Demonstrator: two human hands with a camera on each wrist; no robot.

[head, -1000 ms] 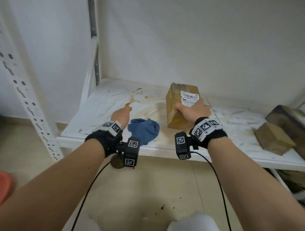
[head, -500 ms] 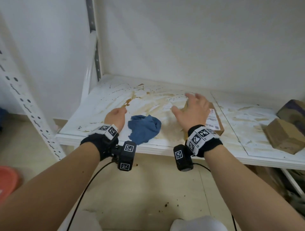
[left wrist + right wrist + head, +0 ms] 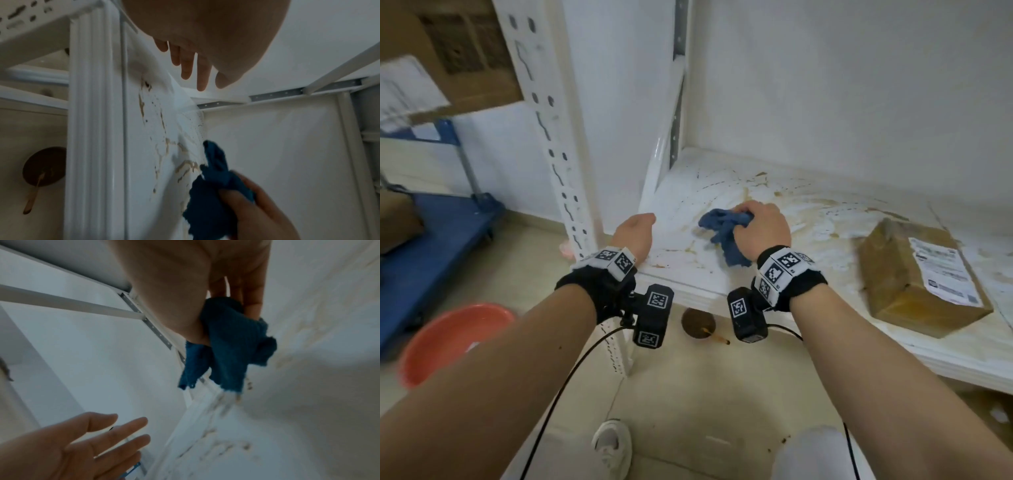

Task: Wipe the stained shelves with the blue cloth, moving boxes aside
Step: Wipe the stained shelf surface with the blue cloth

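Note:
My right hand (image 3: 758, 226) grips the bunched blue cloth (image 3: 719, 226) on the white shelf (image 3: 688, 274), which is smeared with brown stains (image 3: 801, 205). The right wrist view shows the cloth (image 3: 230, 344) hanging from my curled fingers (image 3: 251, 293). My left hand (image 3: 637, 229) hovers at the shelf's front left corner, fingers straight and holding nothing; the left wrist view shows those fingers (image 3: 187, 65) spread above the shelf (image 3: 144, 146). A brown cardboard box (image 3: 914, 277) with a white label lies flat on the shelf to the right of my right hand.
A perforated white upright (image 3: 558, 164) stands left of the shelf. On the floor lie an orange basin (image 3: 448, 339), a brown bowl with a stick (image 3: 698, 322) under the shelf edge, and a blue cart (image 3: 431, 253) at far left. Cables hang from both wrists.
My right hand tipped the upright box flat to the right, let go of it, then moved left and took hold of the blue cloth. The left hand stayed near the shelf's front left.

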